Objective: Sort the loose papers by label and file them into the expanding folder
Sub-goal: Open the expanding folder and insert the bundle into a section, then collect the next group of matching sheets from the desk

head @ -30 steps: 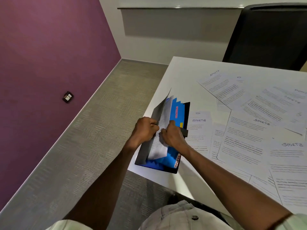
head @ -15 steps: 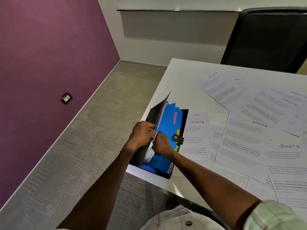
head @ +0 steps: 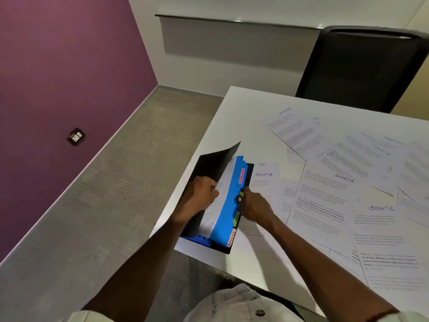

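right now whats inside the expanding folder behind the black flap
White paper sits in front of blue dividers, held by the left hand. The right hand steadies the expanding folder. Deeper pockets are covered.

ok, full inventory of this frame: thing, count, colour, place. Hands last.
expanding folder: one, black cover, blue dividers with coloured tabs, table's near left corner, open
filed sheet: one visible, white, inside the folder behind the front divider
loose papers: many, white, overlapping, spread over the table right of the folder; labels read SPORTS and HR
table: one, white
office chair: one, black, far side of table
wall socket: one, dark, on the purple wall
left hand: grip on the folder's cover
right hand: at the folder's right edge by the clasp
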`<act>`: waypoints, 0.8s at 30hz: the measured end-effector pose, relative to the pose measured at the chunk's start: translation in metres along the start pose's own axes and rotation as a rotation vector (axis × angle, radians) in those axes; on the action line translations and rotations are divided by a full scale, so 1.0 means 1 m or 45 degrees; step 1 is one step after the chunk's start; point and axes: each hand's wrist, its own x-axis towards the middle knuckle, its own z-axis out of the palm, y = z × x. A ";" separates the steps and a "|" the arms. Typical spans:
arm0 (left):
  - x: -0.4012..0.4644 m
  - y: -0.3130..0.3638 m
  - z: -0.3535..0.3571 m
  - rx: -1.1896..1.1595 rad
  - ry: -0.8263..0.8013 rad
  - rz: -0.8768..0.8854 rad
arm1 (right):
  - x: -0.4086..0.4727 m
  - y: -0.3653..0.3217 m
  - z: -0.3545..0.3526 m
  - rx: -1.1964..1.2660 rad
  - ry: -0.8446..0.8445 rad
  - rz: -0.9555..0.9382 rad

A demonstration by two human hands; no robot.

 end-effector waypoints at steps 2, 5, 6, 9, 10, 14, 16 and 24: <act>0.000 0.005 0.012 0.034 -0.004 -0.015 | -0.006 0.010 0.011 0.004 -0.013 -0.019; 0.002 0.014 0.031 0.089 -0.024 -0.088 | -0.019 0.029 0.021 -0.030 0.080 -0.006; 0.003 0.016 0.038 0.107 -0.043 -0.111 | -0.023 0.039 0.025 -0.087 0.062 -0.010; 0.007 0.018 0.061 0.119 -0.126 -0.124 | -0.035 0.074 0.034 -0.259 -0.026 -0.039; 0.009 0.020 0.066 0.126 -0.156 -0.123 | -0.039 0.086 0.035 -0.333 -0.055 -0.067; 0.012 0.018 0.085 0.121 -0.190 -0.099 | -0.048 0.114 0.034 -0.606 -0.148 -0.201; 0.015 0.011 0.096 0.088 -0.086 -0.028 | -0.051 0.117 0.036 -0.674 -0.209 -0.245; 0.015 -0.016 0.108 -0.080 -0.133 0.148 | -0.057 0.133 0.034 -0.761 -0.294 -0.150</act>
